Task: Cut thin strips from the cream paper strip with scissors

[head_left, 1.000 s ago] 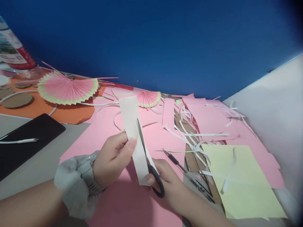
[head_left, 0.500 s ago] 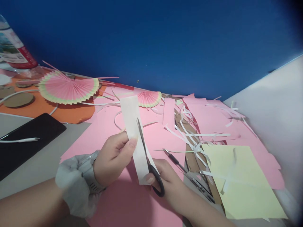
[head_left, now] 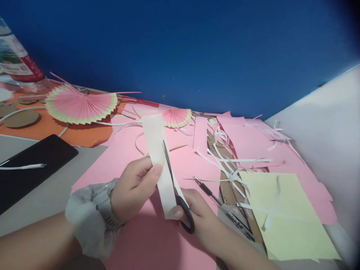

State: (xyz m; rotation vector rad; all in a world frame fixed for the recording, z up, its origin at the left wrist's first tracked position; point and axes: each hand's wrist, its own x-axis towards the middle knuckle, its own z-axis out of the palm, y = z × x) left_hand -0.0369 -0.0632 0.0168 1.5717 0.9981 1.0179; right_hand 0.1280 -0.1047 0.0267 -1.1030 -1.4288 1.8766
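Observation:
My left hand (head_left: 140, 183) pinches a long white paper strip (head_left: 154, 138) between thumb and fingers near its middle. The strip stands tilted above the pink paper (head_left: 123, 146). In my right hand (head_left: 197, 210) is a pair of black-handled scissors (head_left: 184, 210), gripped by the loops. Their blades run lengthwise along the strip, near its right edge, with the tip pointing away from me. A narrow piece of paper lies to the right of the blades. The right thumb covers part of the handle, and most of its fingers are hidden behind.
Pleated pink paper fans (head_left: 81, 103) lie at the back left on orange paper (head_left: 95, 137). A black phone (head_left: 36, 165) is at left, with a bottle (head_left: 19, 56) behind. Pens (head_left: 206, 189), paper scraps (head_left: 233, 174) and a pale yellow sheet (head_left: 292, 217) lie at right. A blue panel (head_left: 180, 52) stands behind.
Almost nothing differs. The hands, paper strip and scissors sit a few pixels further left, and the whole view shifts slightly with them.

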